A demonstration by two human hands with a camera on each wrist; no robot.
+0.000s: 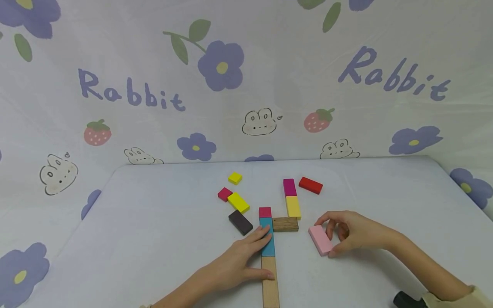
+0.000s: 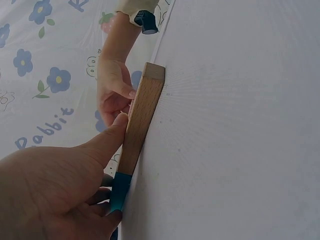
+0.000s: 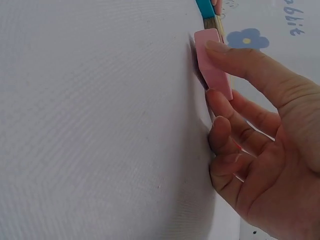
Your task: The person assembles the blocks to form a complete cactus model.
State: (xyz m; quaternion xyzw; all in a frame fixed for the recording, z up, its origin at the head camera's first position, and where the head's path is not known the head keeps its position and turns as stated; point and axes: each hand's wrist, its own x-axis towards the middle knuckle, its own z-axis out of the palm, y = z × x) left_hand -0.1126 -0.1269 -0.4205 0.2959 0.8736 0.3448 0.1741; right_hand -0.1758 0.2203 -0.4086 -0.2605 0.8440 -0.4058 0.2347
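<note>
My right hand [image 1: 358, 233] pinches a pink block [image 1: 319, 239] between thumb and fingers, to the right of a line of blocks. In the right wrist view the thumb lies on one face of it; whether it touches the table, I cannot tell. My left hand [image 1: 235, 261] rests its fingers on a blue block [image 1: 268, 249] and its thumb on a light wooden block [image 1: 270, 293], which lie end to end. Past the blue block sits a small crimson block [image 1: 265, 212]. A darker wooden block [image 1: 285, 224] extends rightward from the blue block's side.
A pale yellow block [image 1: 293, 207] and a magenta block [image 1: 289, 187] line up beyond the darker wooden one, with a red block [image 1: 310, 185] beside them. Left lie a black block [image 1: 240, 222], a bright yellow block [image 1: 239, 202], a crimson cube [image 1: 225, 194] and a yellow cube [image 1: 235, 178].
</note>
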